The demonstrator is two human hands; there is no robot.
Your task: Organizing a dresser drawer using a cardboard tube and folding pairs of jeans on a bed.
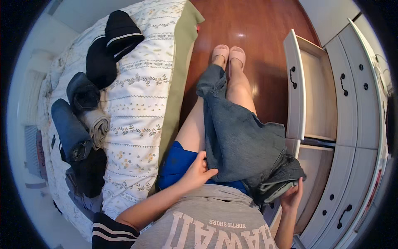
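Note:
A pair of dark blue-grey jeans (244, 137) lies across my lap, one leg trailing down over my shin. With thumb and fingers together, my left hand (199, 171) pinches the near left edge of the denim. At the bunched end on the right, my right hand (292, 194) grips the jeans from beneath, its fingers partly hidden by the folds.
Left of me is a bed with a flowered cover (137, 108). On it lie rolled blue jeans (70, 126), a rolled grey garment (97, 124) and black clothing (120, 33). To my right, a white dresser (356, 103) has an open upper drawer (319, 91) and an open lower drawer (313, 166).

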